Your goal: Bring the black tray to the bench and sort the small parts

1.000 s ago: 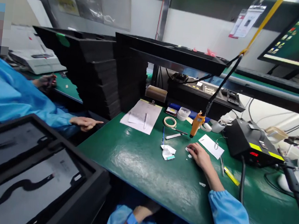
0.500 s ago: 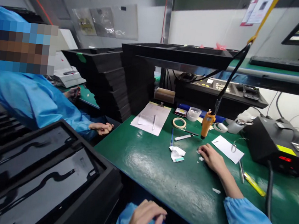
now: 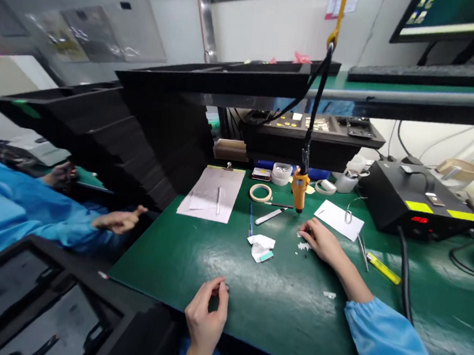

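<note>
My left hand (image 3: 208, 313) is raised over the front edge of the green table (image 3: 193, 269), thumb and fingertips drawn together. Something small and dark may show at its fingertips, too small to name. My right hand (image 3: 319, 241) rests on the table with its fingers bent down and closed. A tiny white bit shows at its fingertips, beside several white scraps (image 3: 304, 246). Left of it lies a crumpled white paper (image 3: 262, 247) with a teal piece on it. An orange electric screwdriver (image 3: 299, 191) hangs upright just behind my right hand.
A co-worker's hand (image 3: 116, 221) is at the left, past a black tray (image 3: 137, 317). Black trays (image 3: 139, 144) are stacked behind. On the table are a clipboard (image 3: 229, 171), a tape roll (image 3: 261, 185), a yellow cutter (image 3: 384, 268), tweezers (image 3: 363, 253) and a black control box (image 3: 413, 190).
My left hand has risen from my lap to above the table edge. My right hand stays by the white scraps. The view has swung to the right.
</note>
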Tool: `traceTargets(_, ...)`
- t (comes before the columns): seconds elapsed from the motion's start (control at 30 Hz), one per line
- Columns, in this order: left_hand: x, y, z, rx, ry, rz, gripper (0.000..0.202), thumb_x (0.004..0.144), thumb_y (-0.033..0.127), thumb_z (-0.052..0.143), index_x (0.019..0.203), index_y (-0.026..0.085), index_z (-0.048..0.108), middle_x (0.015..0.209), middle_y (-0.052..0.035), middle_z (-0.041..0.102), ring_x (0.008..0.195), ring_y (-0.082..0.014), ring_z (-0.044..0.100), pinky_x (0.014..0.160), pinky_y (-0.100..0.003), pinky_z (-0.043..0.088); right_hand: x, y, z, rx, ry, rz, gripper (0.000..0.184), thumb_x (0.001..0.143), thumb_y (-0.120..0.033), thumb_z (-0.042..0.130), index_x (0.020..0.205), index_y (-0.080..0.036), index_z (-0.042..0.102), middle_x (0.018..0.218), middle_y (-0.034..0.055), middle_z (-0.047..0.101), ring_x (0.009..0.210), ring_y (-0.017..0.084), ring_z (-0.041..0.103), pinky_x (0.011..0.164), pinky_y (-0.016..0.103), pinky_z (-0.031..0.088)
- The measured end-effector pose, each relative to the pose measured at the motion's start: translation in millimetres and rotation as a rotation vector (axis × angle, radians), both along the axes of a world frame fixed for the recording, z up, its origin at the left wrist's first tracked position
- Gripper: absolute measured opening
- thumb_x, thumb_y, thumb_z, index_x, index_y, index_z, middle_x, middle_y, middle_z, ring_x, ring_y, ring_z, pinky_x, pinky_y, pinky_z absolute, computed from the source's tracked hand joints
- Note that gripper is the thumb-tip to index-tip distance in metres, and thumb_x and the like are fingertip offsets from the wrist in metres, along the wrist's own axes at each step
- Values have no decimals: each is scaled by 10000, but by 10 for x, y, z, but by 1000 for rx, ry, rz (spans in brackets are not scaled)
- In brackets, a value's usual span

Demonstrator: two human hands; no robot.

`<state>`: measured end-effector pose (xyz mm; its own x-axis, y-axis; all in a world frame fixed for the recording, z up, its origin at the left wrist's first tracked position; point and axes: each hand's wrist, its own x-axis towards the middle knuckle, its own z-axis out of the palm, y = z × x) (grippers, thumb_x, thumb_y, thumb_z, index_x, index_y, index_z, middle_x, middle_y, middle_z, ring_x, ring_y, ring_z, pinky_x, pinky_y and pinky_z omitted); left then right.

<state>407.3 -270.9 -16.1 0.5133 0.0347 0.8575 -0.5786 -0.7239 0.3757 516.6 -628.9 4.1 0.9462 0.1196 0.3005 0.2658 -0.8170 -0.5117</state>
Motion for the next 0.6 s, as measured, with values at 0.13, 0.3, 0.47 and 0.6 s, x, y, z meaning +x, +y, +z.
traceTargets(0.13,-64,35,22,-7,7,8,208,1142,208,585,981,165,709,699,-25,782,547,-105,742,612,-154,602,-106,75,25,-12,15,-31,151,1051,-368,629,980,-245,681,1050,81,679,818,213,669,784,345,576)
traceTargets(0.3,-105,56,47,9,34,-2,206,1149,199,572,994,161,702,695,-28,781,549,-95,738,624,-145,604,-223,126,53,-14,44,-42,213,1088,-381,579,970,-255,704,1073,86,678,868,228,695,735,340,548)
traceTargets(0.47,-143,60,72,12,47,44,211,1150,220,588,985,153,700,674,-39,779,528,-95,729,614,-144,595,-245,159,44,19,78,-26,223,1074,-392,544,921,-257,633,990,85,664,923,253,688,840,373,576)
traceTargets(0.6,-157,59,95,34,50,30,199,1142,199,595,978,153,699,679,-38,776,522,-93,720,610,-151,593,-275,153,44,81,96,-39,275,1108,-430,440,929,-258,559,933,78,635,842,241,662,831,376,594)
